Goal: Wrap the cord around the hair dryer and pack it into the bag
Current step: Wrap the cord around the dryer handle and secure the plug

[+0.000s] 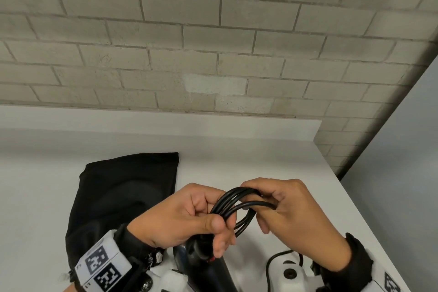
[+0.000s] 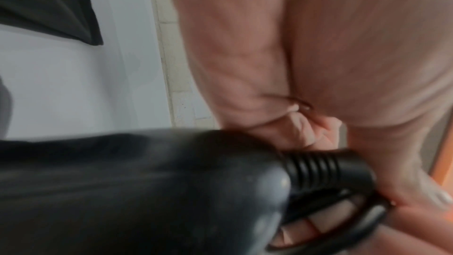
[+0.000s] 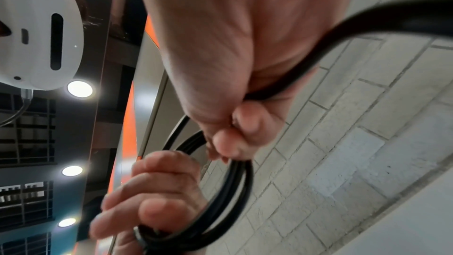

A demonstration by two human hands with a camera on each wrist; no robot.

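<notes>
Several loops of black cord (image 1: 233, 201) are bunched between my two hands above the white table. My left hand (image 1: 189, 218) grips the loops where they meet the dark hair dryer (image 1: 203, 258), whose handle runs down to the frame's bottom edge. My right hand (image 1: 279, 206) curls its fingers round the far end of the loops. The left wrist view shows the hair dryer (image 2: 147, 191) close up with its ribbed cord collar. In the right wrist view the cord (image 3: 235, 191) loops between both hands. A black fabric bag (image 1: 123, 197) lies flat on the table to the left.
The white table (image 1: 260, 161) ends at a grey brick wall (image 1: 213, 42) behind; its right edge runs diagonally past my right wrist. A thin black cable (image 1: 284, 256) curls by the right wrist camera mount.
</notes>
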